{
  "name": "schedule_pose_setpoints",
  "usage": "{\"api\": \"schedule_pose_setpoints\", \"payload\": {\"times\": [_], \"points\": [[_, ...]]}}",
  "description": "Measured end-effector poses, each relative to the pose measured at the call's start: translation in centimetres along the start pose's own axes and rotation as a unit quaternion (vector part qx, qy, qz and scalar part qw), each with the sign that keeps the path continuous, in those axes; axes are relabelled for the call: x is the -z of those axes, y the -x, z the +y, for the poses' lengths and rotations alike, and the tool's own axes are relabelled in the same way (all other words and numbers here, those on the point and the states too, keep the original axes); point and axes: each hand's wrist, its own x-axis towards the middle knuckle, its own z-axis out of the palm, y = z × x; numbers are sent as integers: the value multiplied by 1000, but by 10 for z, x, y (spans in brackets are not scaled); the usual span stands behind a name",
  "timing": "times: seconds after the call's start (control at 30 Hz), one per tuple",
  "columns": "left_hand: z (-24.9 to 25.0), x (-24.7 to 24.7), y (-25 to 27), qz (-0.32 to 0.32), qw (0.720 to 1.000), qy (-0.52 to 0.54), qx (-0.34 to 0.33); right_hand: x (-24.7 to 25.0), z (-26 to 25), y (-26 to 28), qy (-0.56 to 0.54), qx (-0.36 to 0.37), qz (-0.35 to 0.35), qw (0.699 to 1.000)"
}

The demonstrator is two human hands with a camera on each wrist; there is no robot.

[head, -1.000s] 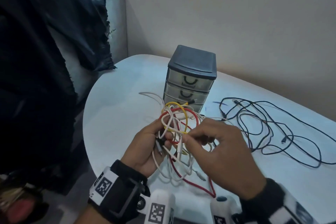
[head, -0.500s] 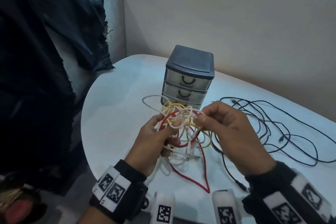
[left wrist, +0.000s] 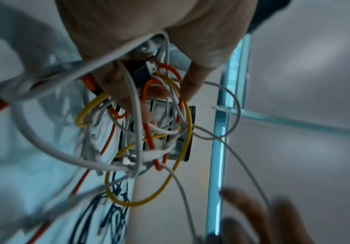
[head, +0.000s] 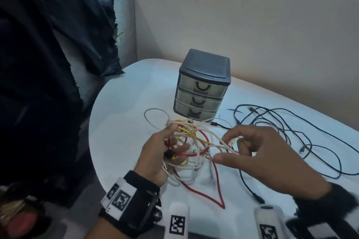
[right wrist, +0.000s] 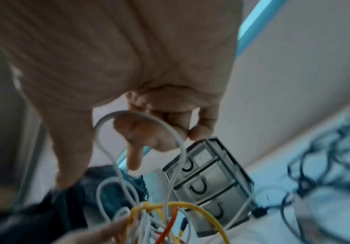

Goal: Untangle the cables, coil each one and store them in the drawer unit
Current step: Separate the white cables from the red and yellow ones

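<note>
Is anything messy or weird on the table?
Yes. The white, yellow and red cables are knotted into one clump that the left hand grips, and loose black cables sprawl over the white table right of the drawer unit. Its drawers are all shut.

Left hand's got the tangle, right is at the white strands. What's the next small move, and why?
Probably draw the white loop hooked over the right hand sideways, away from the tangle. The left hand grips the bundle with red, yellow and white strands crossing, so one strand eased out should show where it snags. The drawer unit is shut.
</note>
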Motion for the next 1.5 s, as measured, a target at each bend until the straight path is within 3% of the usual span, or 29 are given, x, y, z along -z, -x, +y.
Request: {"api": "schedule_pose_setpoints", "payload": {"times": [0.07, 0.1, 0.17, 0.23, 0.3, 0.37, 0.4, 0.5, 0.57, 0.63, 0.7, 0.77, 0.93, 1.07, 1.17, 1.27, 1.33, 1.37, 1.43, 1.47, 1.5], "points": [[-6, -6, 1, 15, 1000, -18, -18, -7, -10, -3, 92, 24, 47, 994], [-3, -8, 2, 15, 1000, -10, -15, -6, -13, -4, 65, 26, 109, 992], [7, -4, 2, 4, 1000, 15, -10, 3, -12, -7, -125, -19, 280, 952], [13, -2, 4, -3, 999, 32, -13, 10, -1, -12, -268, -91, 359, 889], [8, -4, 4, 16, 999, 20, -41, 7, 18, -18, -245, -143, 352, 892], [-1, -7, 4, 60, 994, -4, -88, -8, 25, -14, -65, -129, 315, 938], [-4, -8, 2, 78, 991, -10, -107, -15, 22, -9, 29, -73, 302, 950], [-7, -12, 3, 105, 985, -15, -139, -35, -9, 2, 172, 141, 273, 936], [-9, -15, 6, 112, 983, -19, -146, -48, -27, 3, 210, 201, 216, 932], [-11, -17, 11, 109, 983, -13, -149, -57, -40, 0, 209, 152, 201, 945], [-12, -18, 13, 113, 981, -7, -157, -63, -43, -7, 192, 48, 183, 963], [-13, -20, 15, 112, 980, 3, -163, -68, -37, -13, 208, 3, 168, 964], [-10, -18, 9, 90, 990, 34, -105, -63, -23, -22, 196, 20, 197, 960], [9, -7, 3, 85, 992, 81, -56, -40, -10, -16, 210, 111, 223, 945], [20, 4, -3, 111, 988, 85, -70, -14, 1, -7, 102, 100, 318, 937], [25, 18, -9, 130, 984, 96, -73, 42, 54, -9, -86, -72, 487, 866], [27, 20, -10, 139, 983, 96, -74, 68, 80, -10, -185, -171, 467, 848], [26, 18, -9, 144, 983, 88, -77, 67, 85, -12, -181, -203, 423, 864], [20, 11, -7, 151, 981, 76, -91, 49, 89, -14, -88, -276, 279, 916], [16, 8, -7, 156, 980, 71, -99, 34, 79, -10, -10, -277, 255, 926], [13, 5, -7, 159, 979, 68, -108, 20, 67, -6, 69, -223, 257, 938]]}}
